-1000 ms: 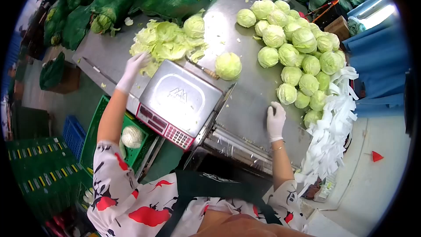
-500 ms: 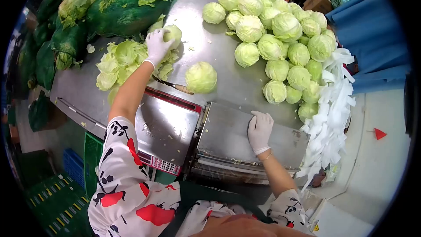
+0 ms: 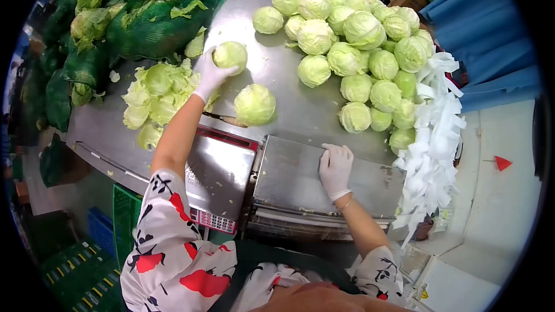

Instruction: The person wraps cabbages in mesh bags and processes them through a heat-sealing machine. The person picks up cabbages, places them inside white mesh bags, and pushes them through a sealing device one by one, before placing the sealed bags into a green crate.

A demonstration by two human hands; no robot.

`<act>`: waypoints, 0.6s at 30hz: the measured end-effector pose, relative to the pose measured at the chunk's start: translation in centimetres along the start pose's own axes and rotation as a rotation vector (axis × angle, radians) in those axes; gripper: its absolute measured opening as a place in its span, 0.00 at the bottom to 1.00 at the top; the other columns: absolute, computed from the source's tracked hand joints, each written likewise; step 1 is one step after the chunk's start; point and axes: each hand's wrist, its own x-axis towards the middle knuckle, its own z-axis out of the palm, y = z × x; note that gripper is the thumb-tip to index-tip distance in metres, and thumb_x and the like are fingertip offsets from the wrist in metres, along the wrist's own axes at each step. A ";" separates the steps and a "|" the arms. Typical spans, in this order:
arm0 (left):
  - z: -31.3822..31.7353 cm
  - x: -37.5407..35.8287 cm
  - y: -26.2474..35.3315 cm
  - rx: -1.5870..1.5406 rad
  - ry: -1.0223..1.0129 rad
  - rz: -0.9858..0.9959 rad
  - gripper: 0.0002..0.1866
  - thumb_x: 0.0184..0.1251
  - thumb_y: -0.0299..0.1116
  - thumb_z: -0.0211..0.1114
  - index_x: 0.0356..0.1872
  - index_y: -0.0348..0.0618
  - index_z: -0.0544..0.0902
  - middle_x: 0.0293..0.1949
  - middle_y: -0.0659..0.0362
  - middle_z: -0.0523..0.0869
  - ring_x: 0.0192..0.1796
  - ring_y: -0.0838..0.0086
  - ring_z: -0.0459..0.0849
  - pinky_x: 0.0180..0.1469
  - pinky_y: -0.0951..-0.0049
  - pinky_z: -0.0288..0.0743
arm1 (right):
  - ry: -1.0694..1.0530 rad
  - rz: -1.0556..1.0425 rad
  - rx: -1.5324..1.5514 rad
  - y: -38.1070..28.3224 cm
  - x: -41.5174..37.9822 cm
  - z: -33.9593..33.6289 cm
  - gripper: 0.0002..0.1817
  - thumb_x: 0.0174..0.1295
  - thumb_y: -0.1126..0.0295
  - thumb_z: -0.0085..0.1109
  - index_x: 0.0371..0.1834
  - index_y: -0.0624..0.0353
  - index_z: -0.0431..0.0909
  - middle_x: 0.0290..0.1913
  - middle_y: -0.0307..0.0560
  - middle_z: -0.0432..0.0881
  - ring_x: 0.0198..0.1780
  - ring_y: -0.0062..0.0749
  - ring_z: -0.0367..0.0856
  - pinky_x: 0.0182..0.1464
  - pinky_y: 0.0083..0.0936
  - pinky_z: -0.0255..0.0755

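Observation:
My left hand (image 3: 211, 75), in a white glove, grips a pale green cabbage (image 3: 230, 58) from its left side, thumb on the near side. Another cabbage (image 3: 255, 105) sits nearer to me on the steel table. Beside it lies a knife (image 3: 232, 121) with a wooden handle, its blade partly hidden by my left forearm. Loose cabbage leaves (image 3: 159, 89) are heaped left of my wrist. My right hand (image 3: 336, 170), also gloved, rests on a flat metal plate (image 3: 289, 173), fingers loosely bent and holding nothing.
A scale (image 3: 219, 167) with a red frame and keypad stands before me. Many cabbages (image 3: 363, 30) are piled at the back right, beside white strips (image 3: 436, 121). Green net sacks (image 3: 156, 26) fill the back left. A green crate (image 3: 126, 214) stands below the table edge.
My left hand has shifted round to the cabbage's left side and brought it slightly toward me and to the right. My right hand stays on the metal plate. The view has shifted slightly.

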 end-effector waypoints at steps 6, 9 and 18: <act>-6.9 -10.5 10.9 0.148 0.109 0.437 0.61 0.36 0.35 0.85 0.74 0.35 0.57 0.66 0.43 0.69 0.69 0.51 0.68 0.72 0.57 0.63 | 0.042 -0.036 0.002 0.4 -0.3 0.3 0.09 0.66 0.71 0.51 0.44 0.57 0.80 0.41 0.47 0.82 0.48 0.44 0.77 0.63 0.44 0.63; -9.3 -16.3 13.5 0.235 0.219 0.507 0.62 0.36 0.33 0.86 0.75 0.34 0.55 0.68 0.44 0.67 0.70 0.49 0.68 0.72 0.56 0.64 | 0.045 -0.026 0.001 0.2 -0.3 0.2 0.09 0.66 0.71 0.51 0.43 0.57 0.81 0.41 0.47 0.82 0.48 0.44 0.77 0.62 0.42 0.64; -13.1 -27.6 17.3 0.318 0.218 0.382 0.66 0.41 0.34 0.85 0.78 0.35 0.47 0.67 0.46 0.67 0.69 0.51 0.68 0.72 0.54 0.62 | 0.111 -0.032 0.089 0.4 -0.4 0.7 0.09 0.66 0.70 0.53 0.43 0.58 0.82 0.41 0.47 0.85 0.46 0.44 0.79 0.59 0.41 0.66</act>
